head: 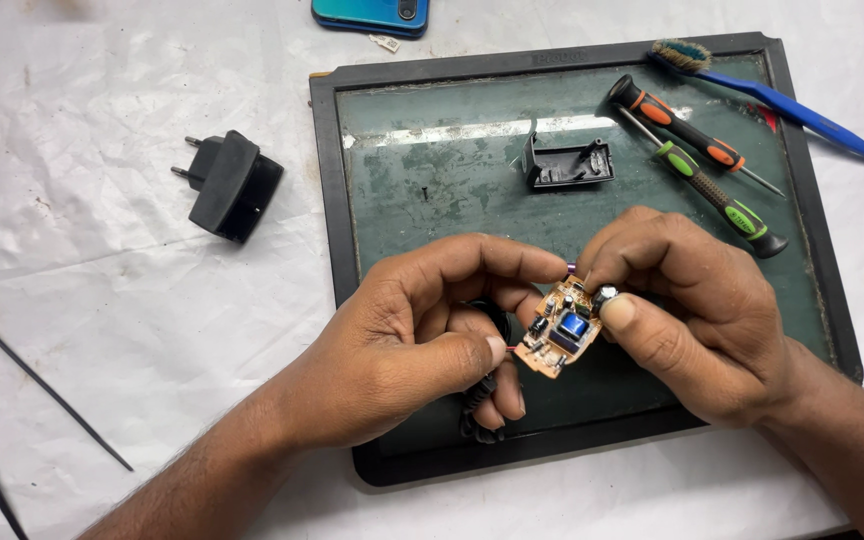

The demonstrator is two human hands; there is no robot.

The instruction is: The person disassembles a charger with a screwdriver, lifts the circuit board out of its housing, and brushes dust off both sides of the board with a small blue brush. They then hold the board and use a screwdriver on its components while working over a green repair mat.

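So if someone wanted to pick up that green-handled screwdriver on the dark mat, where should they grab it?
Probably by the thick ribbed handle of the green-handled screwdriver, coming from above. It lies flat on the dark mat, slanting down to the right, with the orange-handled screwdriver close alongside, so fingers should close across the handle's lower end, where there is more room. The thin metal shaft offers little to hold.

on the dark tray (332,190) lie a black shell (567,165), two screwdrivers (682,128) and a toothbrush (767,95). a plug housing (232,185), phone (372,14) and cables (22,365) rest on white paper (102,300).
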